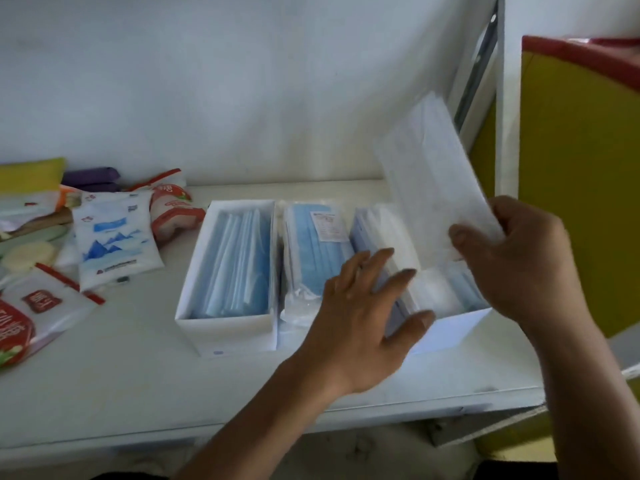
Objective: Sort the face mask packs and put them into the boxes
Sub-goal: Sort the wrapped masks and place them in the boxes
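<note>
Two open white boxes stand on a white shelf. The left box (227,327) is filled with blue mask packs. A clear pack of blue masks (313,251) lies between the boxes. The right box (450,329) holds white and blue packs. My right hand (519,258) grips the lower end of a white mask pack (433,171), which is tilted upright above the right box. My left hand (363,306) has its fingers spread straight and presses on the left side of the right box and the packs in it.
At the shelf's left lie several snack and tissue packets, among them a white-and-blue pouch (112,240) and red-and-white bags (173,209). A white wall stands behind. A yellow and red panel (581,168) rises at the right, past a white upright post (502,98).
</note>
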Demonstrator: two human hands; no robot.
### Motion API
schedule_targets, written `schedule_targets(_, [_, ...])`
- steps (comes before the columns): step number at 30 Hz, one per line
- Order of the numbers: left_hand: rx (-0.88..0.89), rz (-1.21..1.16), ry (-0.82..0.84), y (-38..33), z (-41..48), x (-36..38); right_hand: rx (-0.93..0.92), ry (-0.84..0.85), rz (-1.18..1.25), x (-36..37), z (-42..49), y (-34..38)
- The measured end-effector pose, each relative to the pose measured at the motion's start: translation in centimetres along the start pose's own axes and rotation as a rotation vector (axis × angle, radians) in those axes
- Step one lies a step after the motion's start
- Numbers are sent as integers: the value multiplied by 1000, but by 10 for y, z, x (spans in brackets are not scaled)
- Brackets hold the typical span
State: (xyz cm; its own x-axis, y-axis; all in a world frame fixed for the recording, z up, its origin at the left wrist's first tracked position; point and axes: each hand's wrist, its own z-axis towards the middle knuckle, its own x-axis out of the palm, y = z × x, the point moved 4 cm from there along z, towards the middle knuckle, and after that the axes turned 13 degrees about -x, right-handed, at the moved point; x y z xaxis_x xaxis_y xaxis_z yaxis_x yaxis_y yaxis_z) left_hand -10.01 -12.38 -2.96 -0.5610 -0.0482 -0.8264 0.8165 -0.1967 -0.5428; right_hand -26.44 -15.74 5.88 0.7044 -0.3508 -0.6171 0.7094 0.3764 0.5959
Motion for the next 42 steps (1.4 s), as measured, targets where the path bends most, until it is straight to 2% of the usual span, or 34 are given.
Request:
schedule_targets(2, [36, 134, -7, -1, 0, 7, -59, 90, -126, 1, -3, 4])
schedule_targets(7, [53, 202, -194, 5, 2, 5, -90, 254, -303, 15, -13, -2])
schedule_targets(13, [86, 221, -261, 5, 3, 7, -90, 232, -353, 36, -21, 2])
schedule_targets(21, [125, 137, -314, 10, 3, 9, -87, 321, -379, 44, -25, 6])
schedule_targets(24, [111, 166, -290, 11, 2, 9, -48, 274, -345, 49, -21, 4])
schedule_targets(28, [156, 138, -321, 9, 0, 8, -151, 120, -314, 43, -18, 8])
schedule_targets(30, [189, 129, -338, 8, 0, 8, -168, 103, -329, 49, -20, 9])
schedule_targets(32, [205, 119, -339, 9, -1, 8, -155, 158, -360, 57, -23, 6])
schedule_targets(34, [194, 118, -332, 11, -2, 8, -110, 316, -370, 60, -23, -1])
schedule_targets(37, [183, 109, -339, 11, -3, 8, 12, 548, -222, 51, -19, -8])
schedule_targets(39, [182, 100, -351, 11, -3, 9, 23, 535, -140, 46, -15, -6])
schedule_targets(42, [168, 58, -344, 10, -3, 9, -19, 471, -160, 53, -16, -5])
